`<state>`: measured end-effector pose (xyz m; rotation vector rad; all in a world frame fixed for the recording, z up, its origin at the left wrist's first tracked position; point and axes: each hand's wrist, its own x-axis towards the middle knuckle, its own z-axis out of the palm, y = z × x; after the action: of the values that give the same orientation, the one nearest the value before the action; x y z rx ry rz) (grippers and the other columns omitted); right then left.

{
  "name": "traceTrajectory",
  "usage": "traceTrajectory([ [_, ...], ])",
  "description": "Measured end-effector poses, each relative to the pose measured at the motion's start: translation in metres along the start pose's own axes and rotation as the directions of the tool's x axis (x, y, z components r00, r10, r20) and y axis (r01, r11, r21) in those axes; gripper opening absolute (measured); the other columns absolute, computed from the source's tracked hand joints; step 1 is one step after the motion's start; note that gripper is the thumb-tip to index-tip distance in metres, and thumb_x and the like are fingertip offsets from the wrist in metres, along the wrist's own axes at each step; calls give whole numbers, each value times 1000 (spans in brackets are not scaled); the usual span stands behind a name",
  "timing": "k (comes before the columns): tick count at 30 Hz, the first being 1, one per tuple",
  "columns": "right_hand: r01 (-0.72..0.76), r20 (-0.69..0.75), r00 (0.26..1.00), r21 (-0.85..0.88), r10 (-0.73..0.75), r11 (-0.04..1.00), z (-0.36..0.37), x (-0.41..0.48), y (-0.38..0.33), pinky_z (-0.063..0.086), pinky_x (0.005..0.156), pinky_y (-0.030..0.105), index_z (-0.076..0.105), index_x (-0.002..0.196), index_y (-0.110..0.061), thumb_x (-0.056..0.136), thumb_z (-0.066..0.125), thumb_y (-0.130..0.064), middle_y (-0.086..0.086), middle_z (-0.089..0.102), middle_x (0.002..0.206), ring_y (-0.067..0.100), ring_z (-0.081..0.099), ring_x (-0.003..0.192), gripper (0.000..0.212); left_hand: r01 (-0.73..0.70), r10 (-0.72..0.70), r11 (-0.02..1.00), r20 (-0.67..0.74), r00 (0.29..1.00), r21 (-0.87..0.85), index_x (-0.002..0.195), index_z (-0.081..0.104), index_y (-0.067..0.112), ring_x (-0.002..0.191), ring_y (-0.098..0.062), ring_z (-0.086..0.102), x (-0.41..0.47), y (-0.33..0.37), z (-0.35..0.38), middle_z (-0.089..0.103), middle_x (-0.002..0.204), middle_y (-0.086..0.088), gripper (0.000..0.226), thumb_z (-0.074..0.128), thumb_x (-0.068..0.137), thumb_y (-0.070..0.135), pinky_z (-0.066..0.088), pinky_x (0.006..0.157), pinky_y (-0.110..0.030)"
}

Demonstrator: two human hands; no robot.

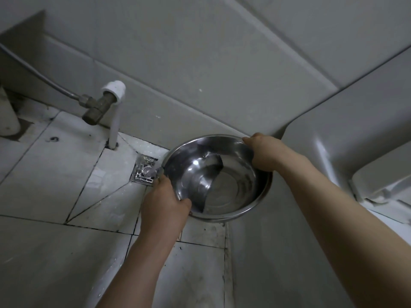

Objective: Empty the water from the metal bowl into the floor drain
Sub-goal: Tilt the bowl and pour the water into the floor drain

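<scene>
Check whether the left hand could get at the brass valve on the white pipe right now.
Probably not: the left hand grips the metal bowl rim over the floor drain; the brass valve sits apart, unobstructed.

I see two bare forearms reaching in from the bottom edge, with no sleeve, cuff or glove on either one as far up as the picture goes. The left hand (164,202) has no ring, watch or band on its wrist that I can make out. The right hand (264,152) is likewise unadorned, its wrist plain. Both arms look smooth, without marks that I can pick out in this dim light. Fingernails are too blurred to judge.
</scene>
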<state>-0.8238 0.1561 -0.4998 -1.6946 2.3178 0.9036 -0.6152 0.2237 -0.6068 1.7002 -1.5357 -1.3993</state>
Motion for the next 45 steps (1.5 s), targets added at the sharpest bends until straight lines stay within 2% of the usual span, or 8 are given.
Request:
traceTrajectory([
  [10,-18,12,1000,-22,18,1000,-7,-3,0,47,99,42,43,141,-18,78,60,-19,14,45,137,37,51,122,65,-15,15,1000,5,1000,4,116,59,8,97,-32,63,1,2,0,67,109,-12,40,68,78,15,49,73,-31],
  [14,-17,3,1000,-33,17,999,-10,-4,1,47,96,39,45,140,-18,78,60,-18,15,46,135,37,53,120,64,-22,22,1000,-5,1000,-10,114,60,8,90,-28,62,-1,2,0,68,106,-10,37,68,79,15,42,68,-26],
  [21,-9,-7,1000,-59,9,998,-16,-3,1,47,94,40,47,138,-19,79,60,-17,15,48,133,37,53,119,60,-21,21,1000,0,1000,-12,115,59,6,96,-30,64,-2,5,0,67,108,-11,38,67,80,16,42,67,-27],
  [27,-10,-10,1000,-83,9,996,-24,-6,-1,47,94,40,46,139,-18,79,59,-18,16,48,134,38,52,120,62,-30,30,999,4,1000,-41,118,58,6,99,-32,64,-3,7,-5,68,110,-13,41,66,78,13,53,79,-36],
  [30,-10,-10,1000,-89,9,996,-26,-7,-1,47,95,41,46,139,-16,80,59,-17,16,48,135,37,52,120,61,-28,28,998,-2,1000,-48,116,58,7,93,-28,63,-2,8,-5,68,109,-12,39,66,79,13,48,72,-31],
  [35,-8,-6,1000,-77,8,997,-30,-8,0,48,96,40,49,137,-17,79,58,-15,16,50,134,36,53,119,59,-28,29,998,13,999,-61,119,58,7,99,-31,64,-1,10,-3,68,111,-12,42,67,79,14,52,77,-34],
  [40,2,-19,1000,-114,-4,994,-33,-7,0,47,91,38,50,136,-16,80,56,-15,16,52,131,35,54,117,56,-25,26,997,4,1000,-75,117,59,8,96,-28,64,-1,9,-2,68,109,-11,39,66,79,15,43,69,-28],
  [45,1,-23,1000,-127,-3,992,-38,-6,-2,47,91,40,50,136,-19,81,57,-14,14,53,130,35,54,116,56,-11,11,998,4,1000,-69,114,60,7,95,-27,63,0,9,-1,68,108,-11,37,66,80,17,41,67,-28],
])
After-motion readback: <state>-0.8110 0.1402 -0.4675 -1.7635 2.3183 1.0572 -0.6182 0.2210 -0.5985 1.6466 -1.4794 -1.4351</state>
